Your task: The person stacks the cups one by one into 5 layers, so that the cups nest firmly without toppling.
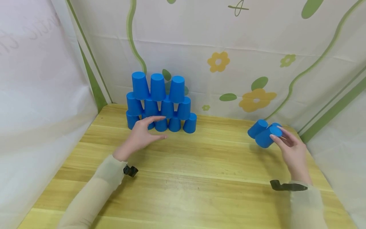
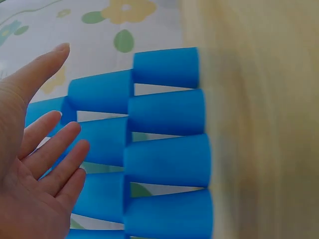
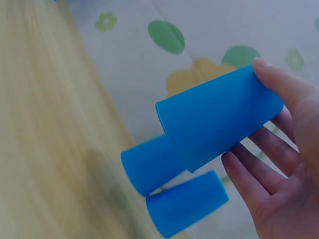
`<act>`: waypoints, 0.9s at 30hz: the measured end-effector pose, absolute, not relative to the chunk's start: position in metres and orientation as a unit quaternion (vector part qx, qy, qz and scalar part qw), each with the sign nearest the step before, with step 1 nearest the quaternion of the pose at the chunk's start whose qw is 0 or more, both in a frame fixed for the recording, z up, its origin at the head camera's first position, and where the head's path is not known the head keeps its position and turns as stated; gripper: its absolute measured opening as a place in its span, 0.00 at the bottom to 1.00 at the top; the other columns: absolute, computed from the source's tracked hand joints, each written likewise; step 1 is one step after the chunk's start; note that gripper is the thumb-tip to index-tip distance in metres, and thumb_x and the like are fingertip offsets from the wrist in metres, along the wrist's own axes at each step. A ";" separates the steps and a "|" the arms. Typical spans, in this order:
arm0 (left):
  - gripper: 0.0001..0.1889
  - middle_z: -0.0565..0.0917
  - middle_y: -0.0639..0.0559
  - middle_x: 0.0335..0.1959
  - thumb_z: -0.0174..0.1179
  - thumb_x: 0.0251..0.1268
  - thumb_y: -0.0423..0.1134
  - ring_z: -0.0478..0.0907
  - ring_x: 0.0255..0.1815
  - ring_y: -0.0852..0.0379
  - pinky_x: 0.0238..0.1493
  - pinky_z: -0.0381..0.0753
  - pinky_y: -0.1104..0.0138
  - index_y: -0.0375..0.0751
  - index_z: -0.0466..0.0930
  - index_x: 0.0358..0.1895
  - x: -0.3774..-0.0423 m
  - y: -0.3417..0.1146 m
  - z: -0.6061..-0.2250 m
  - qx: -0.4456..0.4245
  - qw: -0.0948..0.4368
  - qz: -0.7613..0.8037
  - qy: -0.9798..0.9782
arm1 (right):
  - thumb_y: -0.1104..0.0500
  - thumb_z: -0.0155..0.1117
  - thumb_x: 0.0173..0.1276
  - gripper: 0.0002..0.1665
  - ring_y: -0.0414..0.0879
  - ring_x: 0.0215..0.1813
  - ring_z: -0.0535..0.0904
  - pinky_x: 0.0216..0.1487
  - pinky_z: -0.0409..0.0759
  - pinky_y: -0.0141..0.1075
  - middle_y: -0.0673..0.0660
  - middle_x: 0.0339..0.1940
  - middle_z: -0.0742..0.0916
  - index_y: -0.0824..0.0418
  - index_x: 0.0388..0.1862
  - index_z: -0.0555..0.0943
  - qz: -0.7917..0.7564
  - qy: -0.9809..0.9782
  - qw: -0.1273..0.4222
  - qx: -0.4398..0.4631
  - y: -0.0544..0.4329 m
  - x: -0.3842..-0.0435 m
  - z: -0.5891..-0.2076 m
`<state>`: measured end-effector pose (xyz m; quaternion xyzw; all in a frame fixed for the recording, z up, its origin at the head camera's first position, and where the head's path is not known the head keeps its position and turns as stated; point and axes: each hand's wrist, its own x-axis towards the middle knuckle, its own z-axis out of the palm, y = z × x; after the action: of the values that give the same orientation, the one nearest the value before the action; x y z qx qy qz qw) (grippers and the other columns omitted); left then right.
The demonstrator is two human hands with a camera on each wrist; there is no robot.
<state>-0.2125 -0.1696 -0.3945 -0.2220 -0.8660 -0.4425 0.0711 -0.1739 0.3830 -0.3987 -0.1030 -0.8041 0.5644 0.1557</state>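
My right hand [image 1: 294,154] holds a blue plastic cup [image 1: 265,138] upside down and tilted, its fingers and thumb around the closed end. In the right wrist view that cup [image 3: 214,117] is above two other blue cups [image 3: 187,204], which stand mouth down on the table. On the left, upside-down blue cups form a stepped wall [image 1: 150,107] three rows high, with three cups along the top. My left hand [image 1: 143,135] hovers in front of the lower rows, thumb and fingers spread apart with nothing between them. Its fingers hide part of the bottom row.
The wooden table [image 1: 183,184] ends at a white curtain [image 1: 197,63] printed with flowers and leaves, close behind the cups. White cloth [image 1: 43,111] hangs along the left side and more cloth along the right. Bare tabletop lies between the wall and the right-hand cups.
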 end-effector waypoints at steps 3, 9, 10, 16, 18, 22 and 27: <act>0.36 0.77 0.48 0.68 0.78 0.56 0.47 0.71 0.70 0.44 0.67 0.70 0.42 0.44 0.76 0.69 -0.210 -0.170 -0.403 -0.224 0.060 -0.442 -0.867 | 0.54 0.75 0.67 0.36 0.29 0.55 0.79 0.47 0.75 0.17 0.46 0.63 0.81 0.51 0.73 0.76 0.571 -0.801 0.156 -0.084 0.370 -0.174 -0.391; 0.37 0.76 0.51 0.69 0.78 0.57 0.48 0.69 0.71 0.45 0.68 0.67 0.41 0.47 0.75 0.70 -0.204 -0.169 -0.418 -0.211 0.020 -0.438 -0.874 | 0.58 0.74 0.67 0.32 0.32 0.55 0.81 0.49 0.77 0.20 0.45 0.57 0.85 0.56 0.70 0.78 0.568 -0.804 0.175 -0.024 0.338 -0.178 -0.378; 0.37 0.76 0.52 0.69 0.78 0.57 0.49 0.69 0.71 0.46 0.68 0.67 0.41 0.48 0.75 0.70 -0.203 -0.169 -0.420 -0.209 0.013 -0.438 -0.874 | 0.59 0.74 0.67 0.32 0.32 0.55 0.82 0.50 0.77 0.20 0.45 0.57 0.85 0.56 0.70 0.79 0.564 -0.806 0.178 -0.016 0.332 -0.179 -0.375; 0.38 0.77 0.52 0.68 0.78 0.56 0.51 0.70 0.71 0.47 0.67 0.68 0.40 0.48 0.75 0.70 -0.197 -0.166 -0.428 -0.223 -0.014 -0.452 -0.864 | 0.59 0.74 0.68 0.30 0.36 0.55 0.82 0.53 0.77 0.22 0.48 0.58 0.85 0.55 0.69 0.80 0.550 -0.812 0.192 0.032 0.292 -0.184 -0.351; 0.37 0.77 0.52 0.67 0.78 0.56 0.51 0.70 0.70 0.47 0.67 0.69 0.41 0.48 0.76 0.69 -0.196 -0.164 -0.430 -0.229 -0.022 -0.453 -0.861 | 0.60 0.73 0.68 0.29 0.38 0.56 0.83 0.54 0.78 0.24 0.50 0.58 0.86 0.56 0.68 0.80 0.564 -0.801 0.190 0.062 0.276 -0.187 -0.342; 0.38 0.78 0.53 0.67 0.78 0.55 0.51 0.72 0.69 0.48 0.68 0.69 0.42 0.47 0.76 0.70 -0.196 -0.161 -0.434 -0.233 -0.035 -0.452 -0.861 | 0.65 0.72 0.68 0.27 0.43 0.55 0.84 0.54 0.80 0.28 0.54 0.56 0.87 0.60 0.66 0.81 0.589 -0.771 0.200 0.137 0.242 -0.196 -0.326; 0.38 0.78 0.54 0.66 0.78 0.54 0.53 0.73 0.68 0.49 0.68 0.69 0.43 0.48 0.76 0.69 -0.196 -0.159 -0.437 -0.239 -0.039 -0.452 -0.858 | 0.66 0.72 0.68 0.26 0.47 0.55 0.84 0.55 0.81 0.32 0.58 0.57 0.86 0.62 0.65 0.81 0.589 -0.752 0.210 0.207 0.204 -0.210 -0.310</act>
<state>-0.1962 -0.1594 -0.4370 -0.2389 -0.8583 -0.4525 -0.0391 -0.2097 0.2041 -0.3098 0.2072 -0.7523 0.5889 0.2104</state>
